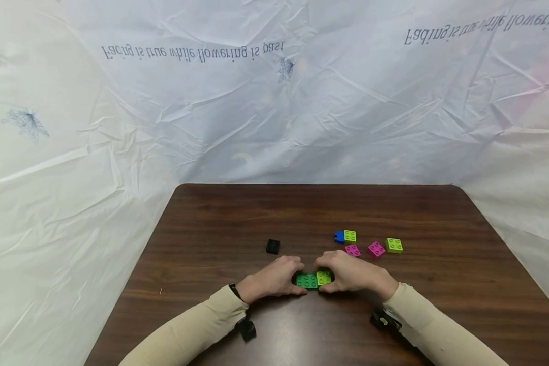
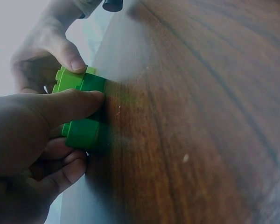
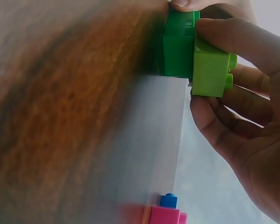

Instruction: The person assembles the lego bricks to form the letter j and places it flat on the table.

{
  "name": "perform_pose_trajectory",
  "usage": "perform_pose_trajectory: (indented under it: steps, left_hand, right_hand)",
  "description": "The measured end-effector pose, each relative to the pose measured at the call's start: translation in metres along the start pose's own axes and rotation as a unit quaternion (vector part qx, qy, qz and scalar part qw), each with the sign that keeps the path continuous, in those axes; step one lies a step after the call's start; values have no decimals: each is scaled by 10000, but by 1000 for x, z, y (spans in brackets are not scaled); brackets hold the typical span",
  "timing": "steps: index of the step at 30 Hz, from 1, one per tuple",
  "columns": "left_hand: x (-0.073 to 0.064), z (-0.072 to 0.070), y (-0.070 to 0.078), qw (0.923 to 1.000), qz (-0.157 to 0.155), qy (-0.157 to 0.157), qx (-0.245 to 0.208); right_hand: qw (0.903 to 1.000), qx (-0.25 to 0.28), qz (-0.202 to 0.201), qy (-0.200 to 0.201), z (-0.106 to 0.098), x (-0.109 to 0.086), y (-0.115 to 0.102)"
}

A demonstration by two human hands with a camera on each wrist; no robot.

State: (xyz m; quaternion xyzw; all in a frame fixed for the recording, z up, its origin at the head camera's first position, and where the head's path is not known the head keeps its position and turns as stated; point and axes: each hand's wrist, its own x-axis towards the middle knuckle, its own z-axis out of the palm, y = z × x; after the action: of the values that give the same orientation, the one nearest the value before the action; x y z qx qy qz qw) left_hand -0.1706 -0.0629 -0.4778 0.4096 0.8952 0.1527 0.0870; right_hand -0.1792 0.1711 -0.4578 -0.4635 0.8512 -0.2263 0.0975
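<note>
A long green toy building brick [image 1: 306,281] lies on the table between both hands. At its right end sits a smaller lime brick [image 1: 324,277]; the right wrist view shows this lime brick [image 3: 209,70] on top of the green brick [image 3: 178,46]. My left hand [image 1: 279,277] pinches the green brick, thumb on the near side and fingers on the far side. With thumb and fingers, my right hand [image 1: 349,273] grips the lime brick from the right. I cannot tell whether the two bricks are fully pressed together.
A black brick [image 1: 273,246] lies behind the left hand. Beyond the right hand are a blue brick [image 1: 339,237] touching a lime one [image 1: 349,236], two magenta bricks [image 1: 376,249] and another lime brick [image 1: 394,245]. White sheeting [image 1: 238,122] hangs around the brown table [image 1: 229,213].
</note>
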Motion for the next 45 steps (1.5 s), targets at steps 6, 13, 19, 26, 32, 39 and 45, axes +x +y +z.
perform_pose_trajectory:
  steps: [6, 13, 19, 26, 32, 39, 45]
  left_hand:
    - [0, 1, -1, 10000, 49, 44, -21]
    - [0, 3, -3, 9999, 82, 95, 38]
    - [1, 3, -4, 9998, 151, 157, 19]
    - [1, 4, -5, 9997, 167, 174, -31]
    - [0, 2, -2, 9999, 66, 101, -54]
    - [-3, 0, 0, 9999, 41, 71, -126]
    - [-5, -2, 0, 9999, -12, -90, -143]
  right_hand:
    - [9998, 61, -27, 192, 3, 0, 0]
    - [9987, 153, 153, 463, 8, -1, -1]
    - [9985, 96, 238, 493, 8, 2, -1]
    - [9983, 171, 383, 414, 7, 4, -4]
    - [9974, 225, 528, 431, 7, 2, -5]
    - [9965, 329, 576, 500, 7, 0, -5]
    - [9967, 328, 545, 507, 9, 1, -5]
